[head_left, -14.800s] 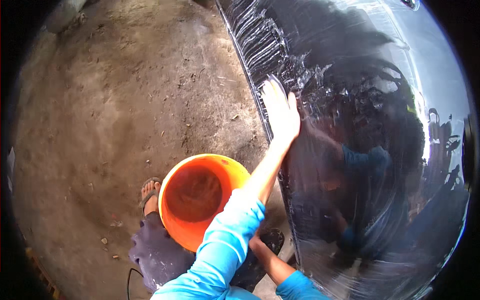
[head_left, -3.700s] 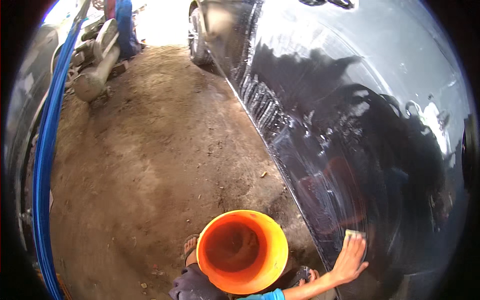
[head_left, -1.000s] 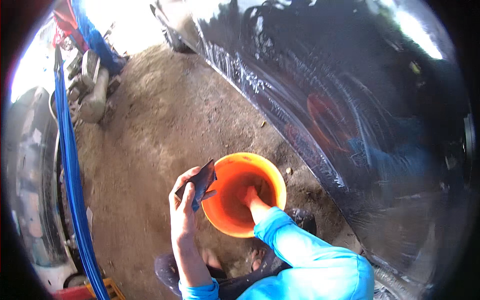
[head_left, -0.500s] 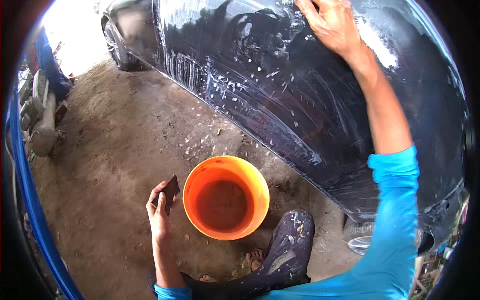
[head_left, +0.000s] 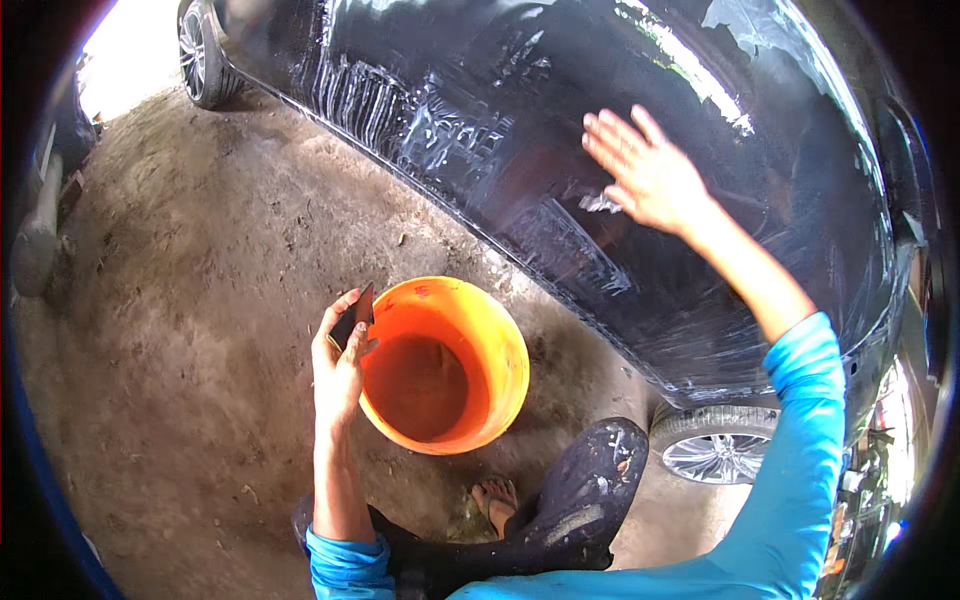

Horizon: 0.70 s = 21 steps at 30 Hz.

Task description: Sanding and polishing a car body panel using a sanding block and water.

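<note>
My left hand [head_left: 340, 345] grips a small piece of dark, stiff sandpaper [head_left: 352, 318] beside the bucket's left rim. The orange bucket [head_left: 507, 365] stands on the ground before me, with murky brown water [head_left: 415, 388] low inside it. Up and to the right, my right hand [head_left: 650, 178] is open, its fingers stretched out and spread over the black car's side panel [head_left: 560, 130]. Whether the palm touches the panel is hard to tell. The panel is wet, with whitish streaks and runs toward its lower left part.
One car wheel [head_left: 205, 55] is at the upper left, another wheel [head_left: 718, 445] near my right knee. Bare dirt ground [head_left: 190, 330] lies around the bucket. A post-like grey object [head_left: 40, 235] stands at the far left. My bent leg [head_left: 590, 490] is close to the bucket.
My right hand has come down the panel from its upper part, and the flying water drops are gone. My left hand with the sandpaper has risen closer to the bucket rim. The view has shifted.
</note>
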Available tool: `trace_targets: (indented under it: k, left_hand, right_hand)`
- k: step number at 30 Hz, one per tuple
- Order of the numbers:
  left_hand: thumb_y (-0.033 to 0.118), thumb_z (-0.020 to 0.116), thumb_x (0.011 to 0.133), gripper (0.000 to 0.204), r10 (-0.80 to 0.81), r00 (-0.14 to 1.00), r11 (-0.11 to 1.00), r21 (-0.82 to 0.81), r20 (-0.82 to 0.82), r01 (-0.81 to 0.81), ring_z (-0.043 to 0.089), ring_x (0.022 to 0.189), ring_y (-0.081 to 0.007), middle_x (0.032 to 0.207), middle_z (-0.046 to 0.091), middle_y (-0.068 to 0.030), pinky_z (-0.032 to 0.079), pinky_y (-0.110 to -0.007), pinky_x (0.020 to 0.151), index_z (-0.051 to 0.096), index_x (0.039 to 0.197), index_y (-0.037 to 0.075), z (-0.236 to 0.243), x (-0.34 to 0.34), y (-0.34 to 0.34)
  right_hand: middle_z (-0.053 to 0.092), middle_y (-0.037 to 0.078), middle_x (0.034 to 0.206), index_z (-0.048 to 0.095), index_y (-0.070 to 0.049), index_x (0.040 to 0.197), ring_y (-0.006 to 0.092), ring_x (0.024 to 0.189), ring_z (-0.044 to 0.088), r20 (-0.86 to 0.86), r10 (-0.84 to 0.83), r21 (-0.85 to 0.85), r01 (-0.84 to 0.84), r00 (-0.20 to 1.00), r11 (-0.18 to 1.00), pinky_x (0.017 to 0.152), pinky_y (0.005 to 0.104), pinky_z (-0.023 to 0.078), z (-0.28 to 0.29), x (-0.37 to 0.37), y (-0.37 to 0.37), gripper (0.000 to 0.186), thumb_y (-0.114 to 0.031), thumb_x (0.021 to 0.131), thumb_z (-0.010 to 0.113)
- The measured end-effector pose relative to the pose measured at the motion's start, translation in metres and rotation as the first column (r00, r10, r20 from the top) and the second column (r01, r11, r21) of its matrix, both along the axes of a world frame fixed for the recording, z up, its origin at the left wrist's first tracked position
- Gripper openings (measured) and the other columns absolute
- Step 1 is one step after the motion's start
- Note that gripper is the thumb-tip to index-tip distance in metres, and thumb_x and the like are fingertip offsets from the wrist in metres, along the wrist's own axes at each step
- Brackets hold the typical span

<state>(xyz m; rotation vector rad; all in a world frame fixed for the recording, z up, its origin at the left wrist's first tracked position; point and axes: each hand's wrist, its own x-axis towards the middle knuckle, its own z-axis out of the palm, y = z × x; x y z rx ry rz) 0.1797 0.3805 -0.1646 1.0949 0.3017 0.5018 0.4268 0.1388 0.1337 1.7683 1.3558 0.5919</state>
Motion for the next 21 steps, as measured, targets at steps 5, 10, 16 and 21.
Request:
trace_targets:
  k: [5,10,16,21]
  left_hand:
    - [0.004,0.052,0.097,0.031,-0.100,0.993,0.995,-0.017,-0.061,0.099,0.064,0.102,-0.0167,0.116,0.064,-0.0090,0.058,-0.032,0.083,0.055,0.128,0.006,-0.004,-0.004,-0.005]
    - [0.004,0.055,0.097,0.027,-0.314,0.949,0.939,-0.142,0.024,0.315,0.066,0.103,-0.0201,0.114,0.064,-0.0117,0.063,-0.035,0.077,0.054,0.124,0.001,-0.004,-0.014,-0.020]
    - [0.008,0.060,0.097,0.027,-0.372,0.927,0.899,-0.234,0.039,0.370,0.069,0.083,-0.0200,0.108,0.064,-0.0119,0.063,-0.032,0.069,0.054,0.121,-0.002,0.014,-0.026,-0.025]
    - [0.020,0.071,0.090,0.038,0.014,0.933,0.882,0.444,-0.359,0.158,0.072,0.079,-0.0293,0.096,0.071,-0.0176,0.058,-0.037,0.070,0.058,0.119,0.000,-0.020,-0.039,-0.033]
  right_hand:
    - [0.049,0.019,0.142,0.045,-0.002,0.141,0.0324,0.138,0.042,-0.391,-0.172,-0.176,0.110,0.904,0.978,0.118,0.0510,0.027,-0.113,-0.024,-0.055,0.062,-0.023,0.086,0.065]
    - [0.049,0.013,0.142,0.032,-0.006,0.151,0.0221,0.130,0.049,-0.847,0.349,-0.032,0.694,-0.401,0.720,0.109,0.0377,0.040,-0.227,-0.101,0.002,0.070,-0.015,0.093,0.068]
    - [0.065,0.005,0.121,0.053,-0.006,0.136,0.0148,0.108,0.063,-0.466,0.457,-0.229,0.602,-0.758,0.765,0.095,0.0303,0.050,-0.274,-0.115,0.038,0.048,-0.014,0.092,0.070]
    - [0.072,0.001,0.103,0.065,-0.006,0.117,0.0132,0.098,0.067,-0.206,0.437,-0.452,0.481,-0.876,0.751,0.091,0.0317,0.053,-0.309,-0.118,0.050,0.028,-0.013,0.091,0.071]
